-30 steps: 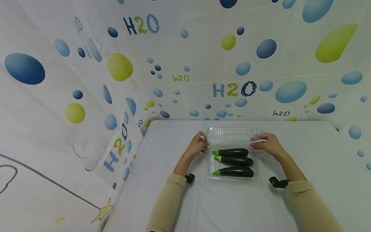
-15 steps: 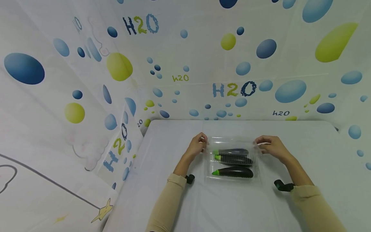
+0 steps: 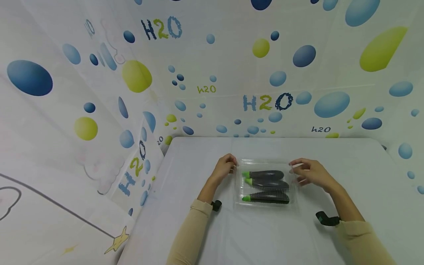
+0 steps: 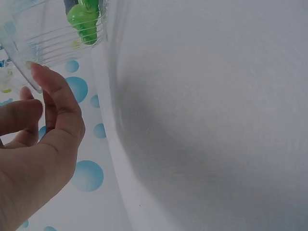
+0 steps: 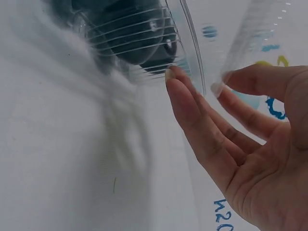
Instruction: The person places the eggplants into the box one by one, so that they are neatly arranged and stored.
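Observation:
A clear plastic clamshell box (image 3: 261, 205) lies on the white table with three dark eggplants (image 3: 266, 175) in it, their green stem ends to the left. Its hinged lid (image 3: 265, 162) is tilted down over them, with the ribbed front edge above the nearest eggplant. At the box's left side, my left hand (image 3: 224, 167) holds the rim by the fingertips. On the right, my right hand (image 3: 313, 172) pinches the blurred lid edge, while another fingertip touches the ribbed wall (image 5: 130, 33) in the right wrist view. One green stem (image 4: 83, 19) shows in the left wrist view.
The white-covered table (image 3: 265, 235) extends around the box. Behind it hangs a white sheet (image 3: 232, 66) with blue and green spots and H2O lettering. Another patterned sheet (image 3: 49, 147) borders the left. Small dark cameras are strapped to both wrists.
The lid has swung from standing at the back down over the eggplants toward the front. My right hand has shifted slightly right and nearer; my left hand has barely moved.

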The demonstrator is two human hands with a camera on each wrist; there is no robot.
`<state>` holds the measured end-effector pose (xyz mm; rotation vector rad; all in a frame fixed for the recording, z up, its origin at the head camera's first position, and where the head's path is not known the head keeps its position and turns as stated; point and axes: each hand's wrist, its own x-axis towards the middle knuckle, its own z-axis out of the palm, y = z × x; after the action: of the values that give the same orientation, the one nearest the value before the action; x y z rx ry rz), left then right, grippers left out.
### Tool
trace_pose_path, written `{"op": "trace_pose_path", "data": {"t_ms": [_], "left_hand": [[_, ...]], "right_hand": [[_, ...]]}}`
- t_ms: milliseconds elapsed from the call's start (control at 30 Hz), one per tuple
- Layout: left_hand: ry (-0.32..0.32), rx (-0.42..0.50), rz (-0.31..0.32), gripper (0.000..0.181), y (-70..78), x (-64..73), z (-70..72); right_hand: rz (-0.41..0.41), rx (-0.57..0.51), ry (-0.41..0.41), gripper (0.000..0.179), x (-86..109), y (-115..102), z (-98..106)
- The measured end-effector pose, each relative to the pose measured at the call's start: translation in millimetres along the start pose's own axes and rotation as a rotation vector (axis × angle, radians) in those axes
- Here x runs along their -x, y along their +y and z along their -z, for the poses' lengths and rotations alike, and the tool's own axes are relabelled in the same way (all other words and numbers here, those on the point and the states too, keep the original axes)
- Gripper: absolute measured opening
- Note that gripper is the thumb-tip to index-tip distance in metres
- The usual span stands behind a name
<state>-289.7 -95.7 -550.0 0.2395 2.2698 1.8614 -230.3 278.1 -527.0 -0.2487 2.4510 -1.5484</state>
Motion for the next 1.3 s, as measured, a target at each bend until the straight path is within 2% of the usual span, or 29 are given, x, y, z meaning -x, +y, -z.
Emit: {"op": "trace_pose_path", "data": {"t_ms": [200,300,400,667,833,933,1133,1300], "left_hand": [[-0.028,-0.008,0.007,0.024,2.3,10.9,1.4],[-0.016,-0.051,0.002,0.034,2.3,18.7,0.3],[-0.004,-0.072,0.023,0.041,1.8,28.7,-1.4],[-0.011,-0.100,0.086,0.049,-1.2,67.1,-7.7],[-0.043,-0.089,0.119,0.053,-1.3,94.9,-10.6],[-0.065,-0.076,0.119,0.053,-1.9,108.7,-11.6],[-0.085,-0.073,0.117,0.049,-3.0,127.2,-15.5],[-0.069,-0.067,0.109,0.046,-4.2,134.9,-17.9]], "right_hand": [[-0.020,-0.040,0.033,0.046,5.4,-1,-6],[-0.010,-0.057,0.062,0.046,7.7,-2,-8],[-0.003,-0.068,0.079,0.047,9.4,-1,-9],[-0.002,-0.071,0.121,0.049,12.5,0,-11],[0.003,-0.066,0.146,0.051,14.8,1,-13],[0.002,-0.060,0.161,0.051,17.6,2,-14],[-0.016,-0.054,0.156,0.051,28.8,2,-18],[-0.038,-0.047,0.104,0.054,42.3,1,-23]]}}
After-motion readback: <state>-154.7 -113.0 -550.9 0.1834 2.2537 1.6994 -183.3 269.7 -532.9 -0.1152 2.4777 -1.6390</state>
